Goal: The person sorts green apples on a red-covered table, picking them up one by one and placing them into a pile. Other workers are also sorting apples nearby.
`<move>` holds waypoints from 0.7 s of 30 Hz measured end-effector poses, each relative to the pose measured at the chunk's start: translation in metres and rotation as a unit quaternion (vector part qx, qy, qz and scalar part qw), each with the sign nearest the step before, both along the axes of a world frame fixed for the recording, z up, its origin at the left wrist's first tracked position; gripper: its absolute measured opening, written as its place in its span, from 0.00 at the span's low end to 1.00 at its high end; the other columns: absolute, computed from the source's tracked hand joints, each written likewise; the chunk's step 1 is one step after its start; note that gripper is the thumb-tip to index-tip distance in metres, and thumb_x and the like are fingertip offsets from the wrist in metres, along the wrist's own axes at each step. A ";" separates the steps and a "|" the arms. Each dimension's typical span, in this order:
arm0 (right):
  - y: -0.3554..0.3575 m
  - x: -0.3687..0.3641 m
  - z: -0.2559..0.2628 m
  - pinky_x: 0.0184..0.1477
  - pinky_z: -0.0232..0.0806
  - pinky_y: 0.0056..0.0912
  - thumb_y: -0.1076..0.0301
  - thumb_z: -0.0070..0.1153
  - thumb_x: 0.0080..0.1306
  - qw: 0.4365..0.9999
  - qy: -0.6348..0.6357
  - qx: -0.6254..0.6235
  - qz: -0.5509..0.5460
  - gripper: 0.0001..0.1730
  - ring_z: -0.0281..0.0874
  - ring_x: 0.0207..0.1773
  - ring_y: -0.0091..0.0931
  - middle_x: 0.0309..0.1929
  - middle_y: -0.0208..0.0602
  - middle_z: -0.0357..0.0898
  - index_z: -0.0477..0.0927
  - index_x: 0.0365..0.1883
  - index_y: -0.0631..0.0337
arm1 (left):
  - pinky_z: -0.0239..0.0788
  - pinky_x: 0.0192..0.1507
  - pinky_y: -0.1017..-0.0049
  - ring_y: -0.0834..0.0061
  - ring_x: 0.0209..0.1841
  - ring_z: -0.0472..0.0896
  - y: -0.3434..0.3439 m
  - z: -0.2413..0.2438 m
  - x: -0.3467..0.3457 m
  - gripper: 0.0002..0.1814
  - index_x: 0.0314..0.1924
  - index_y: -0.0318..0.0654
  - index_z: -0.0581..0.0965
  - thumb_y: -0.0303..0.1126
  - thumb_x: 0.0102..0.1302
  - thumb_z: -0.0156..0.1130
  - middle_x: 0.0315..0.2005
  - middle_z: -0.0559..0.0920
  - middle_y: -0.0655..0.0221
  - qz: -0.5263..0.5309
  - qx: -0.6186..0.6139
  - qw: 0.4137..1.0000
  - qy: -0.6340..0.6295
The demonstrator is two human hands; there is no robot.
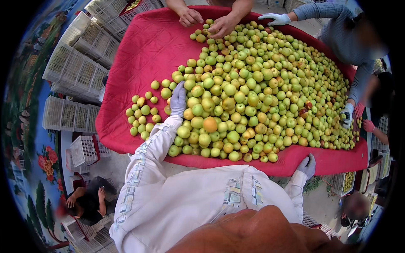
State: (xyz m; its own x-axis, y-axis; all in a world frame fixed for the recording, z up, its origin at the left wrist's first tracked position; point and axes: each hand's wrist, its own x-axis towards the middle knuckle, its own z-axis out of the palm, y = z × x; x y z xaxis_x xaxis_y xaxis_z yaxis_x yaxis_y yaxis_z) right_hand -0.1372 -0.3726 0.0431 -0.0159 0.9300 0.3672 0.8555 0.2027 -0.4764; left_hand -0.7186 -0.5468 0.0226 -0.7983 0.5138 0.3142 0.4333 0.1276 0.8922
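Note:
A large heap of green and yellow round fruit [240, 95] lies on a red quilted cloth [152, 47] with raised edges. My left hand [178, 99], in a pale grey glove, rests against the left side of the heap, its fingers close together and pointing away from me; whether it grips a fruit is hidden. A smaller loose group of the fruit [145, 110] lies left of this hand. My right hand [307, 165], gloved alike, is at the near edge of the cloth, right of my body, touching the red padding; its finger grip is unclear.
Across the table, a co-worker's bare hands [221, 27] handle fruit. Another co-worker's white-gloved hands [347, 115] are at the right and far edges. Pink-gloved hands [368, 125] show at far right. White plastic crates [76, 68] stand stacked at left. A person [90, 202] sits lower left.

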 end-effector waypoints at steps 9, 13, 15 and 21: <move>0.006 0.004 -0.006 0.54 0.72 0.41 0.69 0.55 0.65 1.000 -0.003 0.007 0.008 0.15 0.81 0.49 0.41 0.47 0.47 0.84 0.82 0.48 0.64 | 0.66 0.64 0.66 0.56 0.61 0.76 0.158 -0.033 -0.011 0.18 0.55 0.36 0.79 0.39 0.74 0.50 0.56 0.79 0.53 0.059 0.012 0.995 0.076; 0.000 0.001 -0.002 0.54 0.72 0.41 0.70 0.54 0.65 1.000 0.005 0.002 -0.009 0.15 0.81 0.49 0.42 0.47 0.48 0.84 0.82 0.48 0.65 | 0.66 0.64 0.63 0.52 0.60 0.75 0.205 0.011 0.026 0.22 0.56 0.38 0.79 0.44 0.70 0.54 0.58 0.78 0.51 0.011 -0.065 0.992 0.105; 0.001 -0.002 0.000 0.54 0.72 0.42 0.70 0.54 0.65 1.000 0.012 0.008 -0.004 0.15 0.81 0.48 0.42 0.46 0.48 0.84 0.82 0.48 0.66 | 0.67 0.63 0.63 0.53 0.60 0.76 0.220 0.017 0.038 0.23 0.58 0.39 0.78 0.46 0.70 0.54 0.57 0.78 0.51 0.057 -0.076 0.982 0.163; -0.001 -0.001 0.002 0.55 0.72 0.39 0.68 0.55 0.66 1.000 -0.007 0.002 -0.010 0.14 0.82 0.50 0.39 0.47 0.46 0.84 0.83 0.48 0.64 | 0.67 0.60 0.60 0.54 0.59 0.76 0.259 0.031 0.071 0.22 0.58 0.43 0.78 0.45 0.70 0.53 0.53 0.81 0.57 0.076 -0.061 0.985 0.143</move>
State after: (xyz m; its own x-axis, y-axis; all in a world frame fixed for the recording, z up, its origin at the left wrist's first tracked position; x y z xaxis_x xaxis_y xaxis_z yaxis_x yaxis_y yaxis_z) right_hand -0.1387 -0.3736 0.0452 -0.0025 0.9286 0.3710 0.8664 0.1873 -0.4629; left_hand -0.6478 -0.2874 0.0533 -0.7566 0.4435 0.4805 0.6323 0.3089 0.7105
